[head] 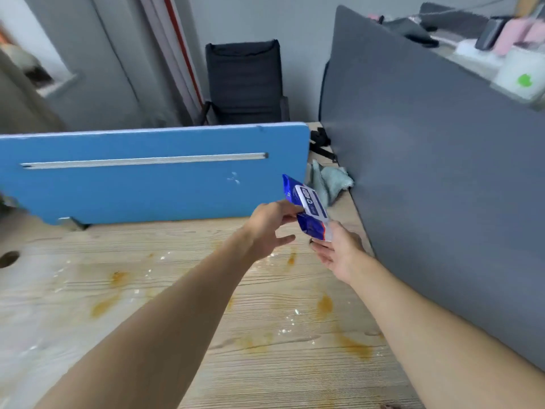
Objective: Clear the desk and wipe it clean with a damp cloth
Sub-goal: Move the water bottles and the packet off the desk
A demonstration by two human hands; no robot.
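A blue and white pack of wet wipes point(309, 208) is held above the far right part of the wooden desk point(177, 290). My left hand point(269, 228) pinches the pack near its white flap with thumb and forefinger. My right hand point(339, 250) holds the pack's lower end from below, fingers partly curled round it. The desk top carries orange-brown stains point(324, 304) and white crumbs point(284, 330). A grey-green cloth point(331, 180) lies crumpled in the far right corner of the desk.
A blue divider panel point(141, 172) stands along the desk's far edge and a tall grey partition point(436, 172) along its right side. A black chair point(244, 84) is behind the blue panel. A cable hole point(8, 258) is at the desk's left.
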